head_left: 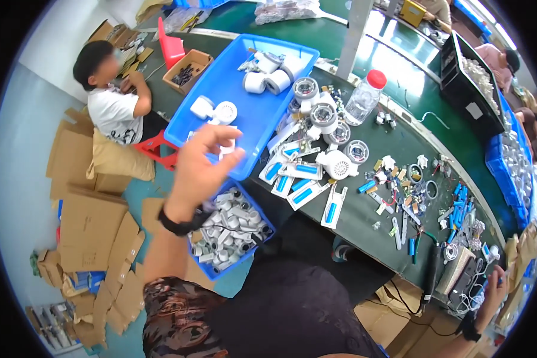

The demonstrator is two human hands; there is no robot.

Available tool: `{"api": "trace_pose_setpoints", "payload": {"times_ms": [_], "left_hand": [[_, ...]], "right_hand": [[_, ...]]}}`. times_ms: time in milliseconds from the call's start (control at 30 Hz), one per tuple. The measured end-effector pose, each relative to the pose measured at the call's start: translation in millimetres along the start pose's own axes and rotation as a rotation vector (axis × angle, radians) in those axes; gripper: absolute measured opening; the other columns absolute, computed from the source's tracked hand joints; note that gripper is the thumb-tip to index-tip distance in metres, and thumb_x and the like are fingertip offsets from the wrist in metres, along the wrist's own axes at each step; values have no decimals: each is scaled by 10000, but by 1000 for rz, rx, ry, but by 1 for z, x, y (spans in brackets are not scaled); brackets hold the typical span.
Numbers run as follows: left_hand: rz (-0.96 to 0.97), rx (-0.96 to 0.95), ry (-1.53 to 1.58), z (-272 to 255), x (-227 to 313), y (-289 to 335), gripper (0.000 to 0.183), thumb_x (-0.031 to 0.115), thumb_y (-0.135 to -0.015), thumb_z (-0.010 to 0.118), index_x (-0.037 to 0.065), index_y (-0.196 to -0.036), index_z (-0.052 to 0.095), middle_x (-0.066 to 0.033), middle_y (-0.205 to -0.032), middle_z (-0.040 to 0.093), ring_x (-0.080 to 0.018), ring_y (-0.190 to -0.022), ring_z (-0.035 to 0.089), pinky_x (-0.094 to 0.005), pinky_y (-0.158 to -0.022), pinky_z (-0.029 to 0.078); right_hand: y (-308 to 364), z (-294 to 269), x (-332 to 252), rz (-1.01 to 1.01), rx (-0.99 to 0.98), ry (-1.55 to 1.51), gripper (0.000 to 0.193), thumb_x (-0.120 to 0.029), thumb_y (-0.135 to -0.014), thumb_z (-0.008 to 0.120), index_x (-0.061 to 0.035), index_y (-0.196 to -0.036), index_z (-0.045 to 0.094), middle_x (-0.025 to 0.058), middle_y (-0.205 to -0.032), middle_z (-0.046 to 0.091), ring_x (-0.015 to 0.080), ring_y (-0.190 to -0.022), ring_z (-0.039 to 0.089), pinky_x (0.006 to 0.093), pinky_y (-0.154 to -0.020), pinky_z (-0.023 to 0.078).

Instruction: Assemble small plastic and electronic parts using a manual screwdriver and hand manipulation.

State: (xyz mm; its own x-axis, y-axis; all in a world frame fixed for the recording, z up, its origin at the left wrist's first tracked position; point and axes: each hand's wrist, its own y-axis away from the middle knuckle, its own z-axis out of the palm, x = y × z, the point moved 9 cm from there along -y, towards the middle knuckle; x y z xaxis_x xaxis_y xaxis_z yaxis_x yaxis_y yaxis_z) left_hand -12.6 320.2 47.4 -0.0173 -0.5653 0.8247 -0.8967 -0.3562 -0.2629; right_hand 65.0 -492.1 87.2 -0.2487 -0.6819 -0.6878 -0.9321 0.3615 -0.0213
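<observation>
My left hand (200, 170) is over the near left edge of a blue tray (256, 51), thumb and fingers apart. A small white part (227, 149) shows in the gap between them, apparently lying in the tray and not gripped. White rounded housings (225, 113) lie in the tray, several more near its far end. At the far right, my right hand (493, 293) is raised by the table's edge, fingers apart, with nothing plainly in it. Nearest to it are a power strip (463, 280) with white cables and a small white part (490, 253).
A blue bin (213, 269) of white parts stands below the tray. On the green table (364, 238) are blue cells in white casings (304, 194), round units (323, 116), loose electronics and a red-capped bottle (364, 98). A seated person (116, 110) works at left; cardboard (92, 232) covers the floor.
</observation>
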Motion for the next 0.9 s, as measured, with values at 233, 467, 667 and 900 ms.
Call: {"api": "trace_pose_setpoints", "payload": {"times_ms": [233, 467, 667, 900], "left_hand": [[193, -204, -310, 0, -18, -131, 448, 256, -833, 776, 25, -1200, 662, -126, -1119, 697, -251, -1002, 663, -359, -866, 522], [128, -389, -910, 80, -145, -203, 710, 337, -751, 842, 89, -1353, 560, -202, -1355, 565, -377, -1216, 584, -469, -1024, 474], [47, -280, -795, 81, -154, -214, 714, 332, -668, 853, 98, -1298, 612, -213, -1132, 701, -365, -1056, 683, -443, -923, 545], [-309, -251, -69, 13, -119, -186, 460, 145, -798, 736, 55, -1238, 635, -42, -1073, 696, -123, -888, 664, -292, -726, 513]], "right_hand": [[165, 147, -155, -142, -471, -235, 304, -88, -809, 712, -4, -1096, 657, 8, -853, 611, 82, -727, 545, 219, -660, 428], [220, 241, -182, -402, -849, -125, 396, -126, -729, 840, -32, -1091, 709, 62, -817, 693, 198, -737, 644, 302, -678, 493], [218, 245, -171, -415, -710, -158, 349, -122, -734, 819, -35, -1056, 718, 39, -795, 697, 163, -708, 635, 285, -649, 482], [208, 244, -148, -343, -723, -233, 363, -132, -740, 842, -38, -1064, 708, 52, -801, 681, 194, -705, 620, 308, -663, 485]]}}
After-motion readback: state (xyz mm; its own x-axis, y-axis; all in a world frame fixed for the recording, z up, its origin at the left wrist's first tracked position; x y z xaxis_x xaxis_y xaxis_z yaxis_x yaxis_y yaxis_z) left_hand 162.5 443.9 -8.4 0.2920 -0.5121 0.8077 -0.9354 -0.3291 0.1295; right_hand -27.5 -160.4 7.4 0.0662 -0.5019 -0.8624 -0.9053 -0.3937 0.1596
